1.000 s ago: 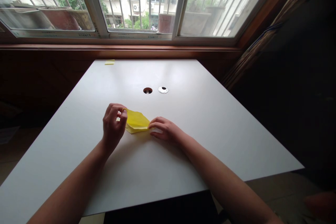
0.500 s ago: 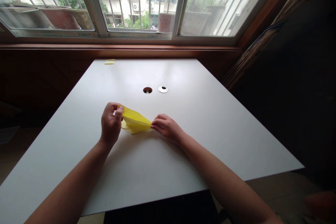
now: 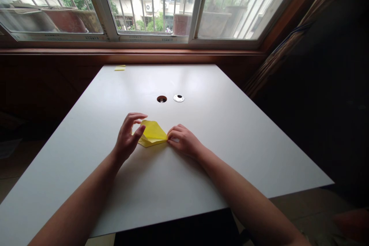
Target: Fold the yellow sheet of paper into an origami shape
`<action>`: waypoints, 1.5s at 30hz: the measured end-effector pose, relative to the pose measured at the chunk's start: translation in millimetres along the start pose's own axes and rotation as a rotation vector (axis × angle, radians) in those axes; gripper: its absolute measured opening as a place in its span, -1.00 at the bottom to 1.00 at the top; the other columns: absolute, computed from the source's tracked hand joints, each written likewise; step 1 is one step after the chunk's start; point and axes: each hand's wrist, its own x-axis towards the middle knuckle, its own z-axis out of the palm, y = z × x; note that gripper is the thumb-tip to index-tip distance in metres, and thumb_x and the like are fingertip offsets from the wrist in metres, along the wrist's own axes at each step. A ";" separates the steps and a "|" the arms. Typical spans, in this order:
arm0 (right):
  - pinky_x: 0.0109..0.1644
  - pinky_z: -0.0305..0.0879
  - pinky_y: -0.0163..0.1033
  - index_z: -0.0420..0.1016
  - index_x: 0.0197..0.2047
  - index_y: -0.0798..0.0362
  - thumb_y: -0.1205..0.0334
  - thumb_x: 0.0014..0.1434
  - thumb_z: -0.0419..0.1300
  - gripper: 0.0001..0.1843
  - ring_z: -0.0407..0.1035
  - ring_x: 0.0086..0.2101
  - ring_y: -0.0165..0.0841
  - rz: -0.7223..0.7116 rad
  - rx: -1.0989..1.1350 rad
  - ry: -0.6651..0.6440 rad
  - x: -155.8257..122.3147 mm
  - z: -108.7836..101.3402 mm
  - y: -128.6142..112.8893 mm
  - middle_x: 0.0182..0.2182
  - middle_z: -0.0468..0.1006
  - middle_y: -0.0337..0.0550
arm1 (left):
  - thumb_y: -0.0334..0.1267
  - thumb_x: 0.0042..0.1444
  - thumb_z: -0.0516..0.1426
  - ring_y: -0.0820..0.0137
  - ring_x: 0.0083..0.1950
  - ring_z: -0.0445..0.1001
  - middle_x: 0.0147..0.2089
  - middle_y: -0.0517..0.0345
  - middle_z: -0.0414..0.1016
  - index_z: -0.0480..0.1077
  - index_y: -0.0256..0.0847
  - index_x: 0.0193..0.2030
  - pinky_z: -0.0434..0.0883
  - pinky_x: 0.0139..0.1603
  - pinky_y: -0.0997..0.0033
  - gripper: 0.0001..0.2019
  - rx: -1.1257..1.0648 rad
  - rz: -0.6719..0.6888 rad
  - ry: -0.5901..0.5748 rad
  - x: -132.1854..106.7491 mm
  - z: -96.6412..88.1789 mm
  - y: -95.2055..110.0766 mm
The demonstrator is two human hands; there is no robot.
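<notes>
A folded sheet of yellow paper (image 3: 152, 130) stands partly opened above the middle of the white table (image 3: 161, 184), its layers apart on the left side. Its pointed right end is pinched between the thumb and fingers of my right hand (image 3: 183, 138). My left hand (image 3: 128, 134) is at the paper's left side, fingers and thumb spread apart. The left thumb overlaps the paper's edge in view; whether it touches the paper I cannot tell.
Beyond the hands, the tabletop has a round cable hole (image 3: 162, 99) and a silver round cover (image 3: 178, 98). A small yellow paper piece (image 3: 120, 68) lies at the far left edge. A barred window (image 3: 155, 4) rises behind, with a curtain (image 3: 291, 38) on the right.
My left hand has let go of the paper's upper left corner, spread its fingers and shifted right. The paper's left part has moved rightward. My right hand keeps its pinch, nearly still.
</notes>
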 end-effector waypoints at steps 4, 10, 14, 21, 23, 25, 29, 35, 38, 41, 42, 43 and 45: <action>-0.07 0.35 -0.17 0.48 -0.33 0.01 0.42 0.13 0.23 -0.89 0.35 -0.21 -0.27 0.004 0.002 -0.001 -1.9 -2.4 4.3 -0.26 0.56 -0.13 | 0.00 0.25 0.11 0.16 0.24 0.34 0.20 -0.07 0.34 0.30 -0.07 0.16 0.32 0.25 0.02 -0.60 -0.116 -0.040 -0.126 -0.8 0.6 -9.3; -0.07 0.35 -0.19 0.47 -0.31 0.01 0.46 0.11 0.22 -0.85 0.35 -0.21 -0.30 0.019 0.076 -0.024 -5.3 -14.5 13.5 -0.26 0.56 -0.17 | 0.04 0.03 0.31 0.05 0.17 0.43 0.22 -0.17 0.36 0.11 -0.01 0.34 0.46 0.09 0.02 -0.22 -0.356 -0.265 -0.475 -2.1 -1.0 -44.3; -0.05 0.35 -0.18 0.47 -0.32 0.00 0.45 0.11 0.24 -0.86 0.36 -0.19 -0.29 0.052 0.105 -0.036 -7.2 -20.3 17.7 -0.25 0.56 -0.18 | -0.02 0.04 0.30 0.07 0.08 0.49 0.06 -0.09 0.50 0.29 -0.18 0.19 0.47 0.05 0.06 -0.39 -0.325 -0.378 -0.538 -2.4 -1.2 -55.5; -0.07 0.36 -0.17 0.45 -0.32 -0.01 0.47 0.10 0.23 -0.84 0.36 -0.17 -0.28 0.091 0.101 -0.032 -8.0 -26.6 19.4 -0.24 0.56 -0.18 | -0.01 0.10 0.24 0.38 -0.29 0.48 -0.18 0.11 0.55 0.42 -0.17 0.04 0.44 -0.29 0.46 -0.58 0.069 -0.264 -0.510 1.5 -5.8 -51.1; -0.07 0.36 -0.17 0.45 -0.33 -0.01 0.47 0.10 0.23 -0.84 0.36 -0.18 -0.28 0.099 0.092 -0.021 -9.0 -28.3 21.6 -0.24 0.56 -0.18 | -0.03 0.13 0.21 0.44 -0.32 0.46 -0.19 0.14 0.54 0.42 -0.14 0.06 0.42 -0.32 0.52 -0.61 0.121 -0.196 -0.524 2.1 -7.3 -51.6; -0.06 0.36 -0.16 0.45 -0.34 -0.01 0.46 0.10 0.23 -0.85 0.36 -0.18 -0.28 0.110 0.083 -0.012 -10.1 -29.7 24.2 -0.24 0.56 -0.18 | -0.05 0.15 0.19 0.47 -0.34 0.45 -0.20 0.15 0.54 0.43 -0.14 0.04 0.41 -0.33 0.53 -0.64 0.157 -0.144 -0.524 1.8 -8.2 -52.4; -0.06 0.36 -0.14 0.47 -0.34 -0.01 0.42 0.13 0.23 -0.88 0.37 -0.18 -0.27 0.124 0.071 0.001 -11.7 -32.5 27.8 -0.24 0.56 -0.16 | -0.11 0.21 0.15 0.47 -0.32 0.46 -0.20 0.11 0.53 0.48 -0.17 -0.05 0.43 -0.30 0.52 -0.75 0.194 -0.049 -0.522 -0.1 -7.8 -51.9; -0.03 0.36 -0.11 0.52 -0.31 -0.02 0.33 0.15 0.29 -0.95 0.37 -0.16 -0.25 0.072 0.081 -0.031 -10.5 -32.6 30.0 -0.17 0.56 -0.13 | -0.15 0.25 0.12 0.46 -0.27 0.46 -0.21 0.09 0.48 0.48 -0.18 -0.13 0.44 -0.29 0.51 -0.81 0.207 0.089 -0.527 -1.6 -3.2 -53.0; -0.02 0.36 -0.10 0.55 -0.30 -0.03 0.30 0.17 0.30 -0.97 0.37 -0.17 -0.26 0.057 0.066 -0.037 -10.0 -29.8 31.6 -0.17 0.56 -0.13 | -0.14 0.25 0.14 0.46 -0.25 0.47 -0.08 0.02 0.45 0.45 -0.17 -0.06 0.47 -0.30 0.49 -0.79 0.188 0.148 -0.508 -2.7 -1.4 -52.8; -0.01 0.35 -0.10 0.57 -0.29 -0.05 0.27 0.18 0.31 -0.98 0.36 -0.17 -0.26 0.050 0.052 -0.043 -10.1 -28.2 31.6 -0.17 0.56 -0.13 | -0.16 0.26 0.14 0.38 -0.09 0.49 0.11 -0.04 0.38 0.36 -0.07 0.16 0.53 -0.15 0.37 -0.66 0.184 0.202 -0.496 -4.4 0.8 -46.5; -0.01 0.35 -0.10 0.57 -0.28 -0.05 0.26 0.18 0.31 -0.98 0.36 -0.17 -0.26 0.046 0.050 -0.050 -10.1 -28.2 31.2 -0.17 0.56 -0.14 | -0.18 0.27 0.14 0.34 -0.01 0.48 0.16 -0.05 0.35 0.30 -0.04 0.23 0.53 -0.06 0.31 -0.61 0.197 0.212 -0.495 -5.0 2.1 -43.7; 0.00 0.35 -0.09 0.57 -0.27 -0.05 0.26 0.18 0.31 -0.97 0.36 -0.17 -0.26 0.042 0.049 -0.054 -10.1 -28.4 30.6 -0.17 0.56 -0.13 | -0.19 0.28 0.13 0.30 0.07 0.45 0.19 -0.05 0.33 0.24 0.00 0.28 0.52 0.02 0.24 -0.56 0.216 0.223 -0.491 -5.6 3.6 -41.2; 0.00 0.36 -0.09 0.57 -0.25 -0.05 0.25 0.17 0.32 -0.96 0.37 -0.17 -0.26 0.036 0.047 -0.057 -9.8 -28.9 29.2 -0.17 0.55 -0.13 | -0.21 0.29 0.12 0.24 0.20 0.38 0.26 -0.04 0.28 0.13 0.05 0.36 0.47 0.15 0.14 -0.48 0.262 0.259 -0.488 -6.8 7.1 -38.3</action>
